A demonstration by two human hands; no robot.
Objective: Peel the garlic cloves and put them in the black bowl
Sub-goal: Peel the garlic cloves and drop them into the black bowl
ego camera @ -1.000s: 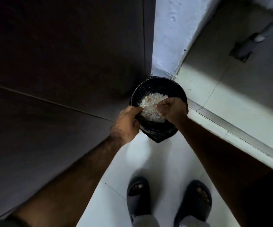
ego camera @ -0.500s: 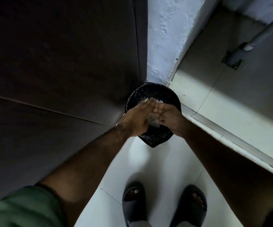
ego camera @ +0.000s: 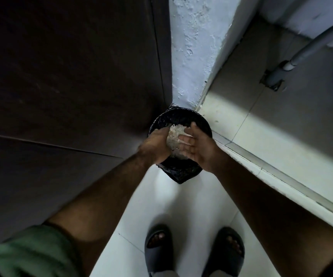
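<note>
1. A dark cabinet panel [ego camera: 65, 80] is seen to the left of the bin [ego camera: 181, 168].
2. The left hand [ego camera: 155, 145] is held above the bin, blurred; its grip cannot be told.
3. The black-lined bin on the floor [ego camera: 151, 200] is filled with pale garlic peels [ego camera: 174, 139].
4. The right hand [ego camera: 198, 149] is spread open, palm up, over the bin.
5. Dark sandals [ego camera: 229, 250] are seen below the bin.
6. No black bowl is in view.

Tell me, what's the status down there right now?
Left hand and right hand open over round black-lined bin. Pale garlic peelings heaped inside. No cloves or bowl visible. Nothing blocking.
</note>
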